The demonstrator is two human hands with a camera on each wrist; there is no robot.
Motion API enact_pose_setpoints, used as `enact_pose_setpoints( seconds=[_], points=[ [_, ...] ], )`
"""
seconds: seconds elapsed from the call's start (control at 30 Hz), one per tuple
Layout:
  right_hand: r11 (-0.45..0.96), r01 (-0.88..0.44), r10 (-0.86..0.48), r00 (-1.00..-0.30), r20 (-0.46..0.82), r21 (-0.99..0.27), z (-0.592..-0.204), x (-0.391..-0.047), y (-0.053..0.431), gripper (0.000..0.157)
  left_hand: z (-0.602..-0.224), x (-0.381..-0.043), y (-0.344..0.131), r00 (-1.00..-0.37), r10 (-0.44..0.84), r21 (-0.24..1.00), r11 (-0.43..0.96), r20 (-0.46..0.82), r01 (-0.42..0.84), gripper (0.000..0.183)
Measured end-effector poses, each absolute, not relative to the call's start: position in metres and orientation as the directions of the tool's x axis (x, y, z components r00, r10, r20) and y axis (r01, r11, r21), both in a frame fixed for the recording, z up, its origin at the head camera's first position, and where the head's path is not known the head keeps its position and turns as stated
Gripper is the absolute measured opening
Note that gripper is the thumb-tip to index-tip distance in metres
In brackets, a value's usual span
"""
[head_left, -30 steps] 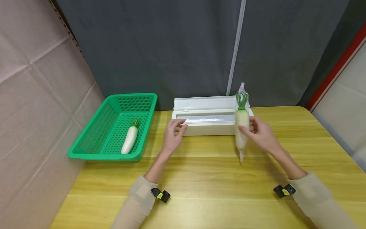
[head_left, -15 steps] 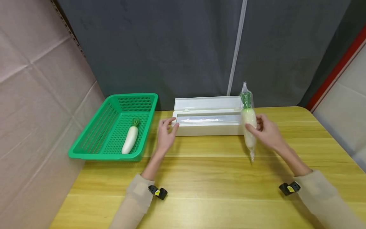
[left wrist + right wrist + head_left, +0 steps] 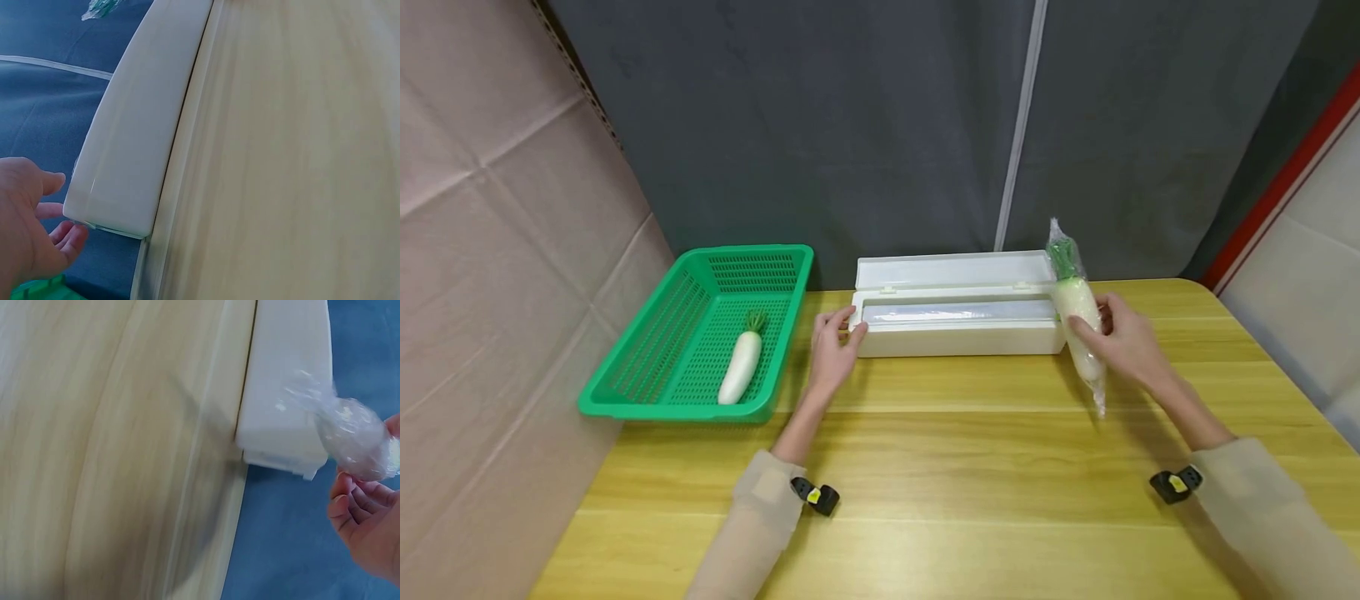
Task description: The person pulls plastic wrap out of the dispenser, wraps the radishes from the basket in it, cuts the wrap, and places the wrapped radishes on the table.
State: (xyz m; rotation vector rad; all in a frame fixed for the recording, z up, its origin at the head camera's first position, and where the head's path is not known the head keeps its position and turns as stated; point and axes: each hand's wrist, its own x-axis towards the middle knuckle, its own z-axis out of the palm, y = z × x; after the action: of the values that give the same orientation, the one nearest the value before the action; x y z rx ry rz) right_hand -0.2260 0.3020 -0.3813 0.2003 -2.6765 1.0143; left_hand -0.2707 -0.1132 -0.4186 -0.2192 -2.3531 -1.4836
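A white daikon radish (image 3: 1075, 300), wrapped in clear plastic film twisted at both ends, is pinched between the thumb and fingers of my right hand (image 3: 1131, 346). It tilts with its green leaf stubs up and left, overlapping the right end of a white cling film dispenser (image 3: 962, 342) in the head view. From the right wrist, its film-covered tip (image 3: 359, 434) shows close to the box end. At the box's left end is my left hand (image 3: 835, 354), fingers loosely bent right at the corner. The dispenser's lid (image 3: 955, 269) stands raised, showing a film roll (image 3: 958, 312) inside.
A green plastic basket (image 3: 677, 412) stands on the left of the wooden table (image 3: 880, 467), with an unwrapped daikon (image 3: 741, 367) lying in it. A dark grey curtain (image 3: 820, 125) hangs behind the table, and a pale cloth wall (image 3: 490, 292) rises at the left.
My right hand has carried the wrapped daikon to the right and tilted it, uncovering more of the dispenser. My left hand has moved left from the box's front to its left end.
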Motion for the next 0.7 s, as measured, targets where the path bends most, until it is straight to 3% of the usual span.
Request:
enact_pose_setpoints(
  seconds=[0.7],
  points=[
    [0.825, -0.098, 0.048, -0.969, 0.242, -0.556, -0.404, -0.240, 0.380, 0.059, -0.423, -0.279, -0.119, -0.951, 0.002, 0.833, 0.482, 0.309, 0.272, 0.046]
  ],
)
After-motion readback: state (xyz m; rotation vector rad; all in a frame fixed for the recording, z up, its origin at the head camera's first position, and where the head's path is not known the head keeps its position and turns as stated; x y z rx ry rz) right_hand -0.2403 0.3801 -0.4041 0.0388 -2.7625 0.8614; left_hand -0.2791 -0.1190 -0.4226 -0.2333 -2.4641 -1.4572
